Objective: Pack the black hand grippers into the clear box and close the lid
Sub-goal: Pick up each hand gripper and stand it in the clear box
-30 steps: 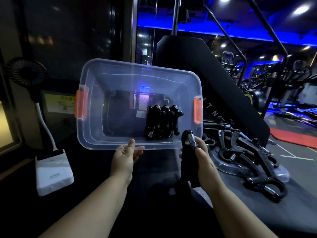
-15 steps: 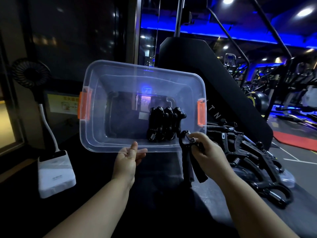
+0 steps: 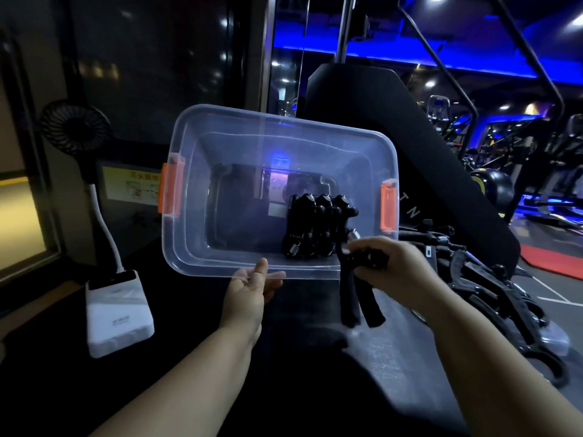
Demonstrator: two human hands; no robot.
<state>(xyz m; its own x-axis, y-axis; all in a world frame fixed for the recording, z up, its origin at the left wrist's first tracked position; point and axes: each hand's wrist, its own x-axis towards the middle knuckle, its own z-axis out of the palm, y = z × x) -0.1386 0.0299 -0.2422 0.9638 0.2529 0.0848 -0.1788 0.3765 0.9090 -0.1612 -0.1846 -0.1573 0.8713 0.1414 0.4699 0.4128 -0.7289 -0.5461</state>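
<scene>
The clear box [image 3: 220, 146] with orange latches is tilted up toward me, its opening facing the camera. My left hand [image 3: 249, 288] holds its near rim from below, thumb on the edge. Several black hand grippers [image 3: 315, 228] stand packed side by side at the box's right end. My right hand [image 3: 388, 266] grips another black hand gripper [image 3: 356, 298] by its spring end, right at the box's near right corner, handles hanging down. More loose black hand grippers [image 3: 492, 291] lie in a pile on the clear lid [image 3: 555, 339] to the right.
A white power bank [image 3: 118, 313] with a small black fan [image 3: 74, 130] on a white stalk stands at the left. A black machine housing [image 3: 394, 121] rises behind the box. The dark surface below my arms is a treadmill belt.
My right hand has lifted the hand gripper up to the box's near right corner and turned it so its spring end points at the opening. The box has tilted slightly.
</scene>
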